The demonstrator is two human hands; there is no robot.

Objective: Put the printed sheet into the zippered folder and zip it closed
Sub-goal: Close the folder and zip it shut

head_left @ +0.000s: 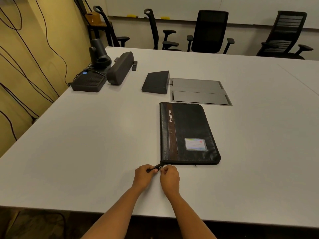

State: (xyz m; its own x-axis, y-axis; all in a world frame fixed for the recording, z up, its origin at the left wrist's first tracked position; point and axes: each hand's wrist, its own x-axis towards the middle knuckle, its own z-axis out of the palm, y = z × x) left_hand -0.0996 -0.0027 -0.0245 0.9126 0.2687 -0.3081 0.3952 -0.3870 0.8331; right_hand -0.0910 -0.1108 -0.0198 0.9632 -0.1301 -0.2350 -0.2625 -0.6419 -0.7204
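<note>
Left hand [144, 175] grips zipper tail [153, 168]; right hand [170, 178] pinches, seemingly, the pull [160, 167] at portfolio [186, 133] corner. Risk: hard tug jams pull, drags portfolio.

Dim, warm indoor light; surface [77, 152] evenly lit w/ pale sheen mid-frame, shadows soft and short. Wide-angle bend at frame edges, esp. upper left. Far chairs [209, 31] slightly soft; bottom strip v. dark.

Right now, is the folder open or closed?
Closed. The folder lies flat, cover down, no gap along its near edge. The left hand and right hand pinch the zipper tab at its corner.
</note>
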